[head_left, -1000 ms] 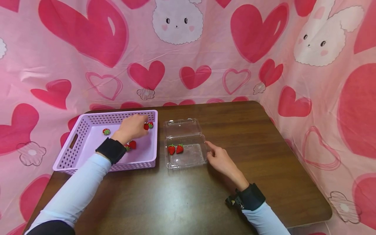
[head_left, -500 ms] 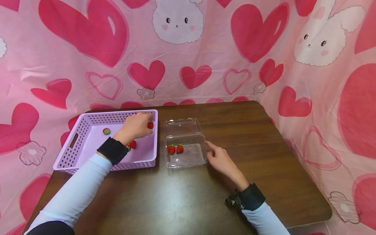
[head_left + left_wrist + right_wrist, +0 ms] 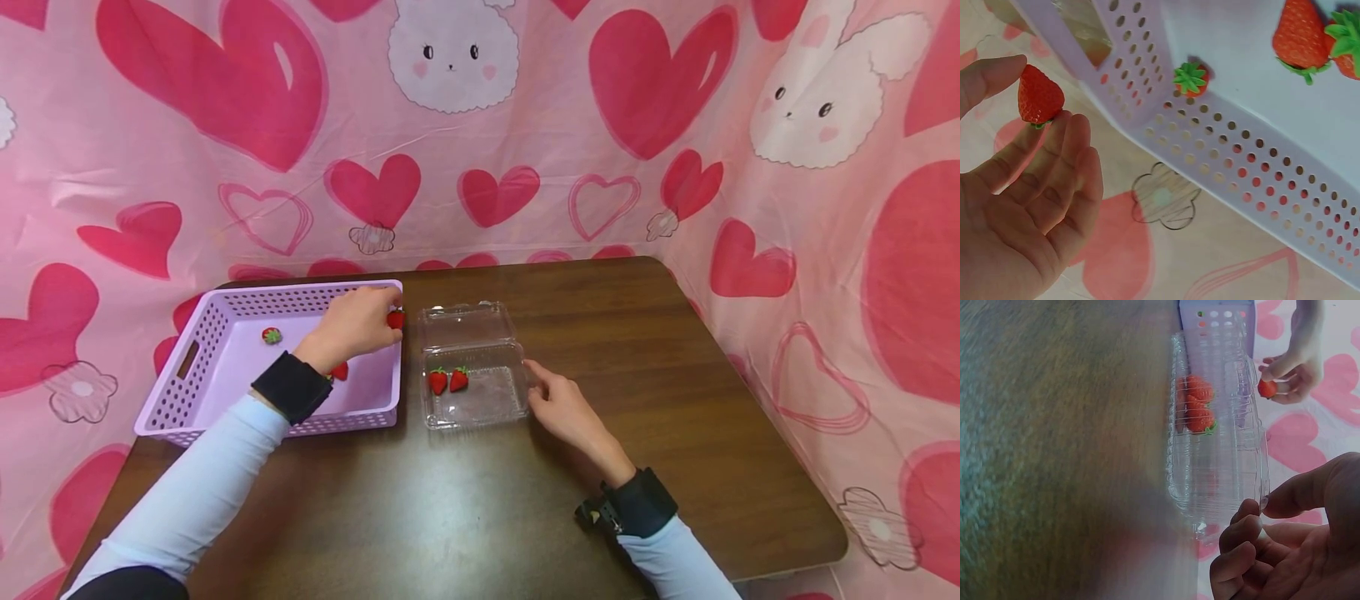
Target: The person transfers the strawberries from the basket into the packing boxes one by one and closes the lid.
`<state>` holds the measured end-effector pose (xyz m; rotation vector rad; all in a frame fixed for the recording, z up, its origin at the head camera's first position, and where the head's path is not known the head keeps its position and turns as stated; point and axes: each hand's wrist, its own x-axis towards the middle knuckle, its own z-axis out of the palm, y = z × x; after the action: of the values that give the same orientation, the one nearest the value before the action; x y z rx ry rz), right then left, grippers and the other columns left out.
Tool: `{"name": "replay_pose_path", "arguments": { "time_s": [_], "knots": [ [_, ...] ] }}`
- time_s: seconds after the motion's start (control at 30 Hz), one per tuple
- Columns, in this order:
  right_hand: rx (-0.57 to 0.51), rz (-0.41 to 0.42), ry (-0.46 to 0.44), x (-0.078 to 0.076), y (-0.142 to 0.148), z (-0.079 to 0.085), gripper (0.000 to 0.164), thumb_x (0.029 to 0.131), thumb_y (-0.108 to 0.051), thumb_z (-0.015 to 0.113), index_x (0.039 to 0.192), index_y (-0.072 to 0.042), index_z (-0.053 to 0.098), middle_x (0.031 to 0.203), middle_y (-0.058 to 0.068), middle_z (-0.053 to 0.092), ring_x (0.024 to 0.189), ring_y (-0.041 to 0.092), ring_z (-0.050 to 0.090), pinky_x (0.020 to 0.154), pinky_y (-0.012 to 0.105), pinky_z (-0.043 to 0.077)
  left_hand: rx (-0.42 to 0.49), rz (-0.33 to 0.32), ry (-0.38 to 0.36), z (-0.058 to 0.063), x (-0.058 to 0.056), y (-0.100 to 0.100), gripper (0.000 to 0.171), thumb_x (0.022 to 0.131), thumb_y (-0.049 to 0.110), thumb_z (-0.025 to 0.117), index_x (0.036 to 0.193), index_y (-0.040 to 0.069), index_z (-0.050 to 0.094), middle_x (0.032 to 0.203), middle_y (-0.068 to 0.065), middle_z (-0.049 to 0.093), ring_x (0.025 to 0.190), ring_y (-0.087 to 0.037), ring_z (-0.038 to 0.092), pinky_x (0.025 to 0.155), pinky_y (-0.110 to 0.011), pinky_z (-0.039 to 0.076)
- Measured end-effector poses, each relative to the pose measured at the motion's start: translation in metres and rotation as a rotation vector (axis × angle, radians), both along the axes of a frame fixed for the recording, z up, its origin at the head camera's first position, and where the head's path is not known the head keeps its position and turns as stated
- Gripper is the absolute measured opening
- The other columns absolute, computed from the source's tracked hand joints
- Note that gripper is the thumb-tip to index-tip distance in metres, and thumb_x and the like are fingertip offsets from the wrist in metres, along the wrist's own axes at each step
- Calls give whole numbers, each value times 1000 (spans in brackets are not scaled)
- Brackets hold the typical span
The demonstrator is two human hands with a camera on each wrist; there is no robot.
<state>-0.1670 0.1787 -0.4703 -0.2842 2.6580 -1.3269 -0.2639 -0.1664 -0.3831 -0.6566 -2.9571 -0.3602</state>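
My left hand (image 3: 356,323) is above the right side of the lilac basket (image 3: 225,289), pinching a red strawberry (image 3: 1040,97) between thumb and fingertips. A hinged clear plastic container (image 3: 483,400) lies with its lid (image 3: 465,327) folded back, just right of the basket. Inside it, two strawberries (image 3: 447,381) sit side by side at the left end. My right hand (image 3: 567,410) pinches the container's right rim between thumb and index finger, as the right wrist view shows. In the basket lie a lone strawberry (image 3: 1191,80) and two more (image 3: 1300,37), partly hidden by my left arm in the head view.
Everything stands on a dark brown wooden table (image 3: 637,333) with rounded corners. The basket's perforated walls rise between it and the container. A pink cloth (image 3: 555,117) with hearts and rabbits hangs behind the table and along its right side.
My left hand has picked up the strawberry from the basket's far right part and carried it rightward to above the basket's right wall. My right hand and the container have stayed put.
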Motion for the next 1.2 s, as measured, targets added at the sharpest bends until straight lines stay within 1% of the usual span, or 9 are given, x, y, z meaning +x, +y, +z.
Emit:
{"name": "replay_pose_path", "arguments": {
  "time_s": [0.1,0.27,0.37,0.53,0.77,0.9,1.03,1.2],
  "knots": [
    [-7,-3,-6,0,0,0,54,104,-9,55,157,-4,47,71,3,50,57,17,47,54,28,41,0,-16,-4,2,3,7,29,82,22,78,106,8,67,94,-9,72,86,-31,68,69,-54,55],
    [-8,0,-9,-1,1,0,54,104,-9,55,157,-4,47,72,3,50,58,17,47,54,28,41,8,-43,4,3,9,17,27,81,21,79,101,9,67,87,-7,69,86,-32,67,66,-54,54],
    [-5,2,-3,-1,1,0,54,104,-9,55,157,-3,47,72,3,50,58,17,47,54,28,41,11,-56,6,0,10,21,24,80,20,80,97,11,65,84,-5,67,83,-30,66,64,-52,53],
    [1,4,3,-1,0,1,54,103,-8,55,157,-3,47,70,2,50,57,16,46,53,28,40,11,-92,-2,-5,13,27,25,81,21,81,98,11,66,83,-3,66,79,-27,66,63,-49,53],
    [0,1,-1,-1,0,1,54,104,-9,56,157,-4,48,71,2,51,58,17,47,54,27,41,16,-138,0,-5,20,37,27,81,22,83,100,10,68,80,-2,65,73,-24,63,59,-44,52],
    [-1,7,-4,-1,0,0,54,104,-8,56,157,-4,47,71,3,51,58,18,48,54,28,41,10,-154,-5,-7,23,44,26,81,22,82,100,10,69,78,0,64,73,-24,62,60,-43,52],
    [4,6,-6,-1,0,0,54,104,-8,56,157,-4,47,70,2,50,57,17,46,53,27,40,-3,-187,0,-10,26,52,27,81,22,81,102,9,70,78,0,63,74,-23,63,59,-44,53],
    [11,1,4,0,0,0,54,104,-8,56,157,-4,48,70,1,49,57,16,46,53,27,40,-13,-206,-8,-14,29,61,31,81,23,84,104,9,69,76,1,62,74,-24,63,59,-44,53]
  ]
}}
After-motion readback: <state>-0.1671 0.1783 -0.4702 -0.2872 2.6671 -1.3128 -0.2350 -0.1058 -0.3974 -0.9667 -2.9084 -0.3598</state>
